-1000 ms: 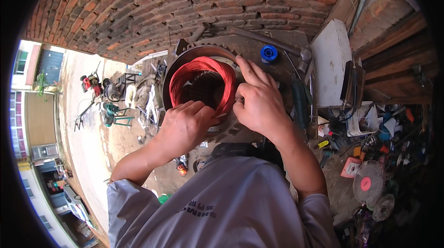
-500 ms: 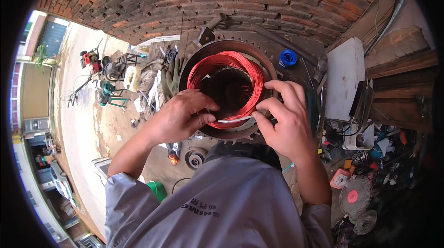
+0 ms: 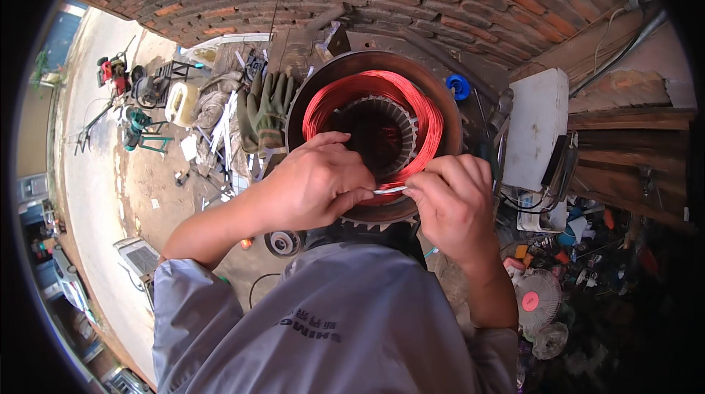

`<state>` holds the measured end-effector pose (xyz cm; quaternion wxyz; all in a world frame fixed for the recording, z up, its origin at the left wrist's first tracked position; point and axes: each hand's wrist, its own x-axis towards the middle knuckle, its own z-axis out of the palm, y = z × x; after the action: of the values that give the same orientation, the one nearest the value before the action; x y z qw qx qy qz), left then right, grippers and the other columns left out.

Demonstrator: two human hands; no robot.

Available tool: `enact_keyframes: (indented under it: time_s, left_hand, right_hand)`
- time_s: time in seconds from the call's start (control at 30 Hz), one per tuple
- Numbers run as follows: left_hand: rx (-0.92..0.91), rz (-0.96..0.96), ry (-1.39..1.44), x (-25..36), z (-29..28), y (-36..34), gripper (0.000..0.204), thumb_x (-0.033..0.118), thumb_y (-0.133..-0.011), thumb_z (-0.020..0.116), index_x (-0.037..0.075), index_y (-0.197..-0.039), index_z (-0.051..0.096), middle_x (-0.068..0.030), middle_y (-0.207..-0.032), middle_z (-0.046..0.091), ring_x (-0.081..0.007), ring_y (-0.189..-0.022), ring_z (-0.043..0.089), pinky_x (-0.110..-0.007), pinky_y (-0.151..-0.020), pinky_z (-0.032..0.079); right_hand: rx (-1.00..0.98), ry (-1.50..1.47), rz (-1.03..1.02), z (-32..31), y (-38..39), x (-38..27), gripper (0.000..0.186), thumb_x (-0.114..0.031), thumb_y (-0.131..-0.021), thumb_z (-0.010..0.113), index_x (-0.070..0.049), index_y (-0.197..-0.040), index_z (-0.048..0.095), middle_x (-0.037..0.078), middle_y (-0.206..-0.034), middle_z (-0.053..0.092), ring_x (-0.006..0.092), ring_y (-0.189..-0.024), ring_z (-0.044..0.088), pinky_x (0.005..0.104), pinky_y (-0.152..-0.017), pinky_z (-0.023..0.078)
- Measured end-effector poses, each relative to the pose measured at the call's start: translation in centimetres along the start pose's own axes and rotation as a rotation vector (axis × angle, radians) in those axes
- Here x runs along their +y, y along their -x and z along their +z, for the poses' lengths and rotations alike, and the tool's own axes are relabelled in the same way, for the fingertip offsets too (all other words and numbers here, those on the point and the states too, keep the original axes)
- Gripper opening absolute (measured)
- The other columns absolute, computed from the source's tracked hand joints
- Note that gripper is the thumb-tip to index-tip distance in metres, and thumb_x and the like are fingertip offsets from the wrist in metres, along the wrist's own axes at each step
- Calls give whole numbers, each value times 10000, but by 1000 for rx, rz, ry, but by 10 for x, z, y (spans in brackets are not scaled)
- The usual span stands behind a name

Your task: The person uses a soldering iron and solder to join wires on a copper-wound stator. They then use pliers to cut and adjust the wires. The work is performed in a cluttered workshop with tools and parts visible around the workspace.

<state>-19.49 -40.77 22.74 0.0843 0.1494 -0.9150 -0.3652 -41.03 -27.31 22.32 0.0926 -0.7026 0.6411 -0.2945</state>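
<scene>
A round metal motor housing [image 3: 446, 93] stands in front of me, with a toothed stator core [image 3: 406, 124] inside. Thick loops of red winding wire [image 3: 321, 100] ring the core within the housing. At the near side of the loops, a thin white strip [image 3: 390, 190] stretches between my hands. My left hand [image 3: 323, 177] pinches its left end between thumb and fingers. The right end is pinched by my right hand [image 3: 454, 203], whose fingers are bent close over the near right rim. My fingers partly hide the strip's ends and the wire beneath.
Grey-green work gloves [image 3: 268, 111] lie left of the housing. A blue spool [image 3: 457, 87] and a hammer [image 3: 502, 107] are on its right, beside a white panel [image 3: 534, 128]. Behind rises a brick wall [image 3: 367, 5]. A fan [image 3: 538, 302] sits among clutter at lower right.
My left hand has moved right, nearer my right hand, and now closes on the white strip. The right hand's fingers have drawn together on it. The view has shifted slightly.
</scene>
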Motion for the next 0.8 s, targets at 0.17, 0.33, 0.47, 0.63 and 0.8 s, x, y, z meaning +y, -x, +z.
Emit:
enact_keyframes:
  time_s: [0.17,0.33,0.47,0.63,0.8]
  left_hand:
    - [205,94,-56,4,16,8,145,97,-820,755,68,-958,722,-91,-934,655,-307,-889,652,-462,-935,534]
    - [262,218,-114,-2,26,12,307,98,-753,765,56,-1057,749,-79,-979,652,-273,-886,635,-426,-871,534]
    - [283,272,-121,-5,29,13,386,87,-744,757,44,-1127,752,-73,-1015,679,-253,-904,635,-410,-852,529]
    - [139,273,-226,-1,22,10,433,98,-727,752,41,-1157,764,-140,-1233,727,-268,-977,682,-417,-868,521]
    - [149,274,-211,-4,23,7,382,102,-756,773,54,-1136,770,-138,-1171,751,-251,-944,714,-376,-843,517]
  right_hand:
    - [130,147,262,11,21,-20,424,-277,-778,866,-25,-1020,625,185,-1194,561,376,-1064,539,505,-905,437]
    - [-10,322,393,22,24,-43,466,-389,-910,746,34,-1064,623,357,-1559,345,529,-1413,362,604,-1125,335]
    - [44,171,478,37,27,-43,469,-360,-993,648,79,-1154,614,404,-1602,244,589,-1458,274,636,-1170,270]
    - [150,97,554,50,26,-47,567,-236,-984,623,132,-1393,485,401,-1615,207,598,-1465,246,641,-1173,255]
    - [1,250,526,40,13,-46,611,-206,-955,632,165,-1404,448,406,-1607,222,591,-1470,244,635,-1180,253]
